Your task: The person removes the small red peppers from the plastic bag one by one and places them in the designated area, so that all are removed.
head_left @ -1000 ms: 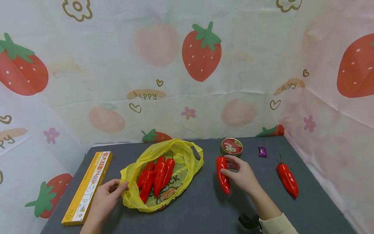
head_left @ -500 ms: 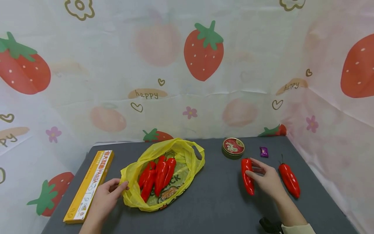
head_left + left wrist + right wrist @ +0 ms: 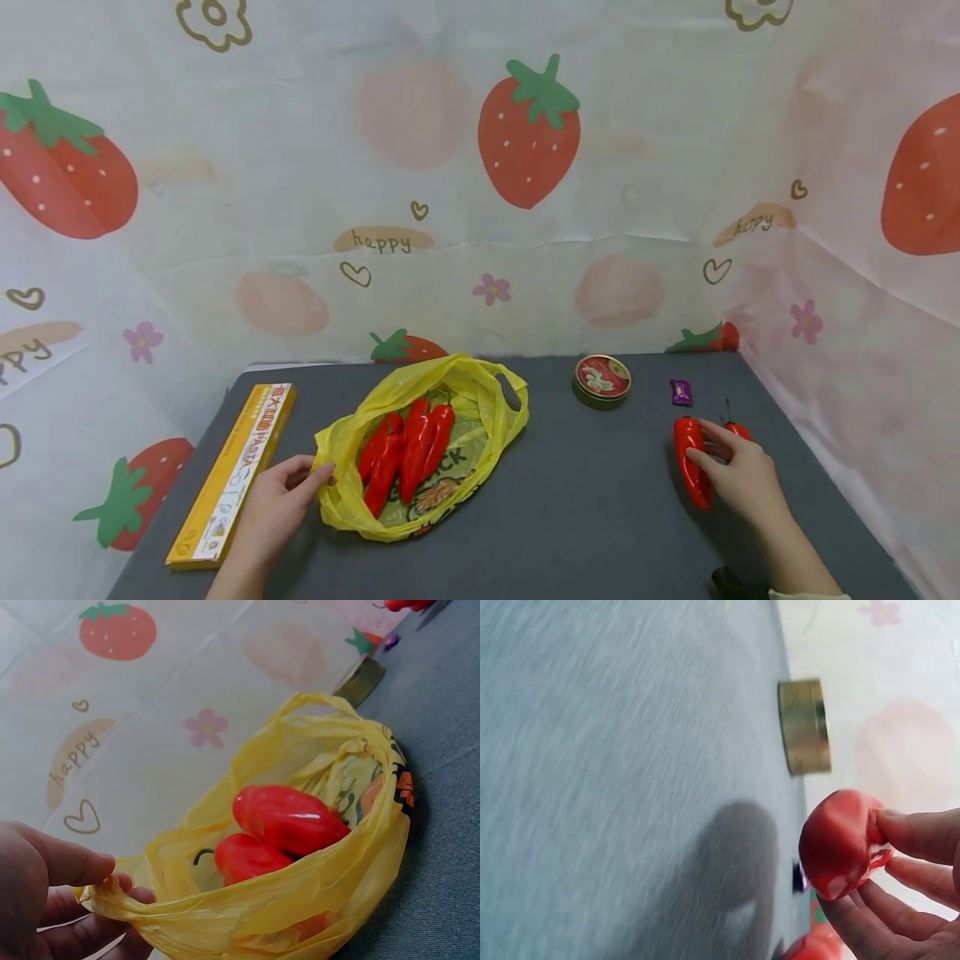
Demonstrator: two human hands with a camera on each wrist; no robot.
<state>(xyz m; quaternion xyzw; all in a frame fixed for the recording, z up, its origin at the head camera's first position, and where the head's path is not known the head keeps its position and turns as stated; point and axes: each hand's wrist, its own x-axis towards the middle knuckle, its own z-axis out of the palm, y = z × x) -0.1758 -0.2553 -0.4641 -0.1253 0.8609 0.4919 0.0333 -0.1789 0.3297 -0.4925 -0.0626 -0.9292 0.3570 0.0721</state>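
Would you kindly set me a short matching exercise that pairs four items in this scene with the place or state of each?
Column one
1. Yellow plastic bag
2. Round metal tin with a red lid
3. Long yellow-and-white box
4. Right hand

Column two
A. Lies nearest the left edge of the dark grey table
B. Holds a glossy red pepper
C. Has its rim pinched by the left hand
D. Stands toward the back, right of the bag

Right pairs: 1-C, 2-D, 3-A, 4-B.
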